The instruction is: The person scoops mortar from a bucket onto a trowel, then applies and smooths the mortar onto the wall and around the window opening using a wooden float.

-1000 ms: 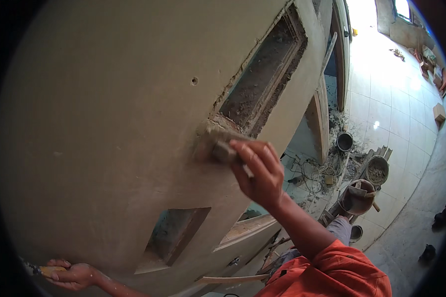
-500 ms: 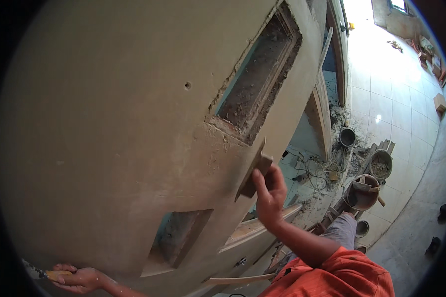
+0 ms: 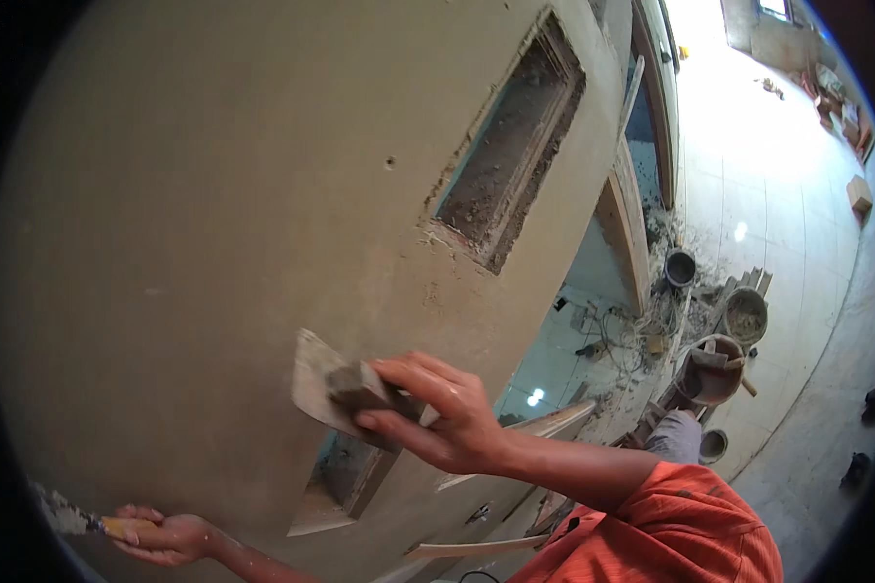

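Note:
My right hand point(image 3: 452, 413) grips the block-like handle of a plastering float point(image 3: 313, 381), its thin flat plate lying at or very near the plastered wall point(image 3: 214, 243). Behind the float is the upper part of a small lower niche point(image 3: 345, 486), partly hidden. At the lower left, my left hand point(image 3: 173, 537) is closed round the yellow handle of a trowel point(image 3: 66, 515). Grey mortar coats its blade. Higher up the wall, a long recess point(image 3: 510, 146) has rough, broken edges and a dusty bottom.
Buckets stand on the tiled floor at right: one with mortar point(image 3: 746, 316), one with tools point(image 3: 710, 374), and a small dark one point(image 3: 681, 267). Rubble and cables lie along the wall's foot. A wooden doorframe point(image 3: 627, 233) juts beside the wall; a box point(image 3: 859, 194) sits farther right.
My right hand has swung left and down across the wall with the float, which has turned and now overlaps the lower niche. My left hand with the trowel has shifted slightly right.

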The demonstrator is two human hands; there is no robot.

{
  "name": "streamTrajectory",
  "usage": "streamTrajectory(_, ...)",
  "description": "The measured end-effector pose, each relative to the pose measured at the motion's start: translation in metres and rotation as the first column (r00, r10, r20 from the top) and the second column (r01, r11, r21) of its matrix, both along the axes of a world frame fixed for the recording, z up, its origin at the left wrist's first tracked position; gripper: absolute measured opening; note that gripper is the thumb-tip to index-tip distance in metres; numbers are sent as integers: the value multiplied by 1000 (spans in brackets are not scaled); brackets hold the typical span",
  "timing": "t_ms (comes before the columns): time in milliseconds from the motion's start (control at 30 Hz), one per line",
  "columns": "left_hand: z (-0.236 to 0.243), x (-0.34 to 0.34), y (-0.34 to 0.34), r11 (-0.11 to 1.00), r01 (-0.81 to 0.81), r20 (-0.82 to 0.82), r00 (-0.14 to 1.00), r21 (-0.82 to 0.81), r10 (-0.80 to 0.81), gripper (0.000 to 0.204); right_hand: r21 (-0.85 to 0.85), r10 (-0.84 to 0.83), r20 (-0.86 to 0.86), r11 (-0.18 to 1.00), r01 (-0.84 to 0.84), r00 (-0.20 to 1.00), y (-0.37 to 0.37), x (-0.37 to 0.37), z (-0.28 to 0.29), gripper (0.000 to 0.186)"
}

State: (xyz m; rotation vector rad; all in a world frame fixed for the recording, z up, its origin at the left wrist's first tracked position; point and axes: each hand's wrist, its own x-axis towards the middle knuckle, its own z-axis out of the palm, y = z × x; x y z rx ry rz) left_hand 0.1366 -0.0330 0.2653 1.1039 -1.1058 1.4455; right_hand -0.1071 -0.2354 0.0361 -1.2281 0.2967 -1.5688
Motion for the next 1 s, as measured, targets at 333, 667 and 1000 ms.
streamTrajectory(333,-180,-188,4,442,889,-949,-232,-118,213,40,-50,-173,-324,985,166,930,-6,-122,-69,37)
streamTrajectory(667,-199,-235,-46,219,973,-903,-158,-74,400,32,-656,-429,-467,754,22,773,-17,-139,-37,46)
streamTrajectory(1000,-220,-233,-55,211,941,-830,-332,-263,447,34,-116,-122,-752,992,53,648,-9,-200,-99,33)
